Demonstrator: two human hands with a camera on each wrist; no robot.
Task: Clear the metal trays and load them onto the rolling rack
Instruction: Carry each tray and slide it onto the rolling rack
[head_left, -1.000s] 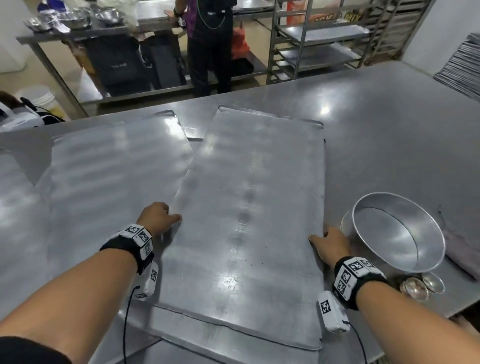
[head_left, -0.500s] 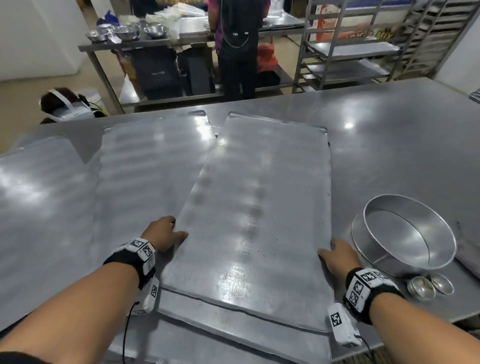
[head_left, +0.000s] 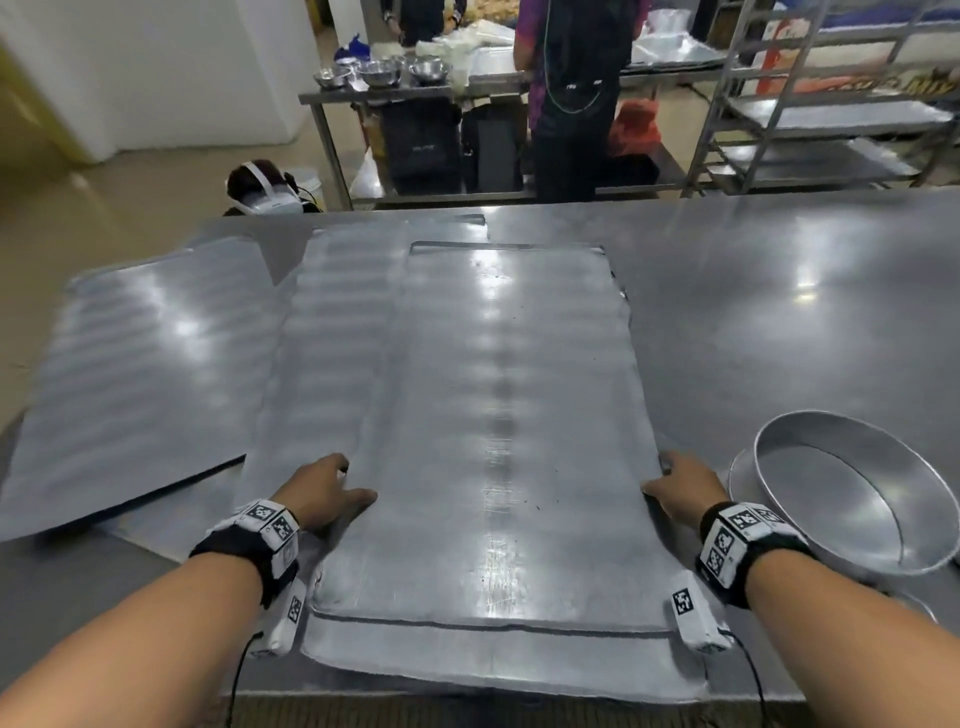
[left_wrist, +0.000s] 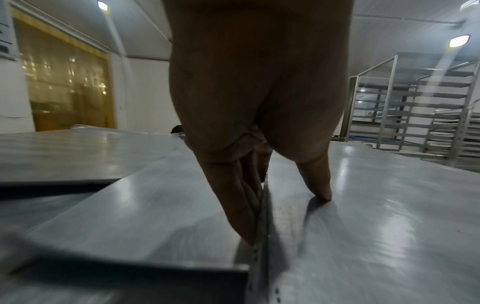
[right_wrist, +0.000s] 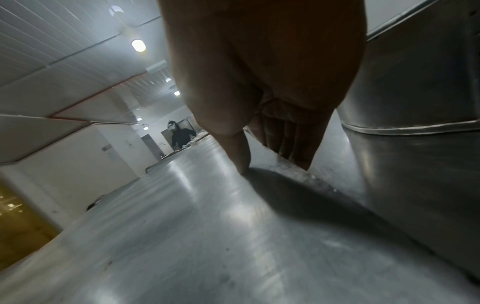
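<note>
Top tray (head_left: 498, 441): lying flat on another tray (head_left: 332, 332), on the table (head_left: 779, 322), right in front of the person
Long way: running straight away from the person
Left hand (head_left: 324, 491): pinching the tray's left edge, thumb on top
Right hand (head_left: 685, 491): pinching the right edge
Nearer hand: both are sitting just as near
Rack (head_left: 831, 104): waiting far behind the table

A big shiny metal counter (head_left: 779, 322) holds flat trays (head_left: 498, 415) stacked on each other, and a round pan (head_left: 852, 499) at the right.
</note>
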